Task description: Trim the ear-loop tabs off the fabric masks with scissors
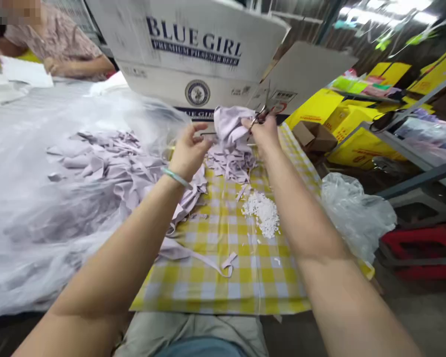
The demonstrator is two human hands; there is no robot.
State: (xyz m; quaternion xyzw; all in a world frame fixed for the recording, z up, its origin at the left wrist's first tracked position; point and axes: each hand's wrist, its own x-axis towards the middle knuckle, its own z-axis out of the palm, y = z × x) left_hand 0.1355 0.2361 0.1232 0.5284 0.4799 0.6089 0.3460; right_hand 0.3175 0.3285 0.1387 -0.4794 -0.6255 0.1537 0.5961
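My right hand (264, 133) is closed round a pair of small scissors (262, 112) and also pinches a bunch of pale lilac fabric (228, 130) held up above the table. My left hand (189, 151), with a green bangle on the wrist, hovers just left of the fabric with its fingers curled and apart, gripping nothing that I can see. Below the hands lie a heap of cut lilac pieces (231, 166) and a small mound of white snippets (263, 212) on a yellow checked cloth (241, 267).
A big pile of lilac fabric strips (107, 166) lies in clear plastic sheeting (26, 198) at the left. A white "Blue Girl" carton (193, 49) stands behind. Another person (48, 44) sits at the far left. Yellow boxes (353, 124) and a plastic bag (353, 208) are at the right.
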